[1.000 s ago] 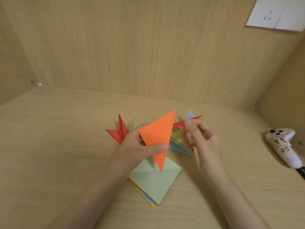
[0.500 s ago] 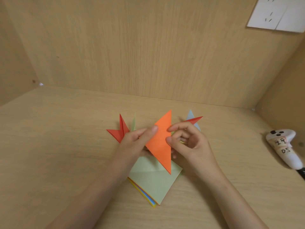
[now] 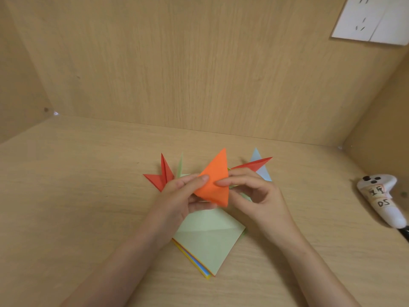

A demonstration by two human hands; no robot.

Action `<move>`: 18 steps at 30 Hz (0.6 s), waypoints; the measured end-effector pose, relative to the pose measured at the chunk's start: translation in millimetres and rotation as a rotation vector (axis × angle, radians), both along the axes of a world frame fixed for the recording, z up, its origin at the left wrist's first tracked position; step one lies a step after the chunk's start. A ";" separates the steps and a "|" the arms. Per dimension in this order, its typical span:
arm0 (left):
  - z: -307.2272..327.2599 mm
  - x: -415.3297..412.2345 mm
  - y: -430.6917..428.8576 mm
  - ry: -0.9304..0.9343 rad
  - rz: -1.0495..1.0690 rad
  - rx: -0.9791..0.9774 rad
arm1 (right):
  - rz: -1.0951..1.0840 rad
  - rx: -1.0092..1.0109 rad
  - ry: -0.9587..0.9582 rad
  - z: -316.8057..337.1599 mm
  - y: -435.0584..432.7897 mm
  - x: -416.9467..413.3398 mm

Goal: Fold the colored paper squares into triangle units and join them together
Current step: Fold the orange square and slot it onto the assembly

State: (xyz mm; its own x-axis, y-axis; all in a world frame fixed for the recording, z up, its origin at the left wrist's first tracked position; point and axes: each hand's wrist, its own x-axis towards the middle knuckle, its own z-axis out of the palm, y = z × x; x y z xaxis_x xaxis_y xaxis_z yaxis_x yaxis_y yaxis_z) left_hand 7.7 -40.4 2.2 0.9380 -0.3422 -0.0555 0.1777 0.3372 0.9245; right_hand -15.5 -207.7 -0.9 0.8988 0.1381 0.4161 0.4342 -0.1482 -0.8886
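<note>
An orange triangle [image 3: 213, 182], already folded from a square, is held just above the desk [image 3: 77, 196] between both hands. Its left side is pinched by the fingers [image 3: 199, 179] of the left hand [image 3: 179, 196]. Its right side is pinched by the curled fingers [image 3: 223, 182] of the right hand [image 3: 256, 196]. Neither hand is spread open, and nothing else is held.

Some folding is seen to be done. Behind the hands, red points [image 3: 162, 176] and a pale green point [image 3: 180, 165] stand up at the left. A red point [image 3: 254, 166] and a pale blue point [image 3: 260, 167] lie at the right. Whether these units are already joined cannot be told, since their bases are hidden by the hands.

The orange unit is judged to be partway through its folds and not yet joined to the others. A stack of paper squares [image 3: 208, 242] lies on the desk under the wrists. Its top sheet is pale green and creased, with further colours showing at its edge. Much of the folding and joining is therefore judged to be left.

A white controller [image 3: 380, 200] lies apart at the right.
</note>
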 end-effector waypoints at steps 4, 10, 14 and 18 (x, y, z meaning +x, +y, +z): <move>1.6 -0.8 -0.2 -0.012 -0.063 0.014 | -0.077 0.149 0.045 4.0 2.2 0.9; -3.3 -0.9 -0.4 -0.141 -0.117 0.147 | -0.136 0.326 0.143 7.1 -0.4 3.1; -3.0 -1.3 -2.8 -0.177 -0.027 0.210 | -0.126 0.345 0.178 6.7 -1.3 4.4; 2.6 -0.6 -3.6 -0.159 0.103 0.065 | -0.079 0.324 0.211 6.9 -0.1 4.7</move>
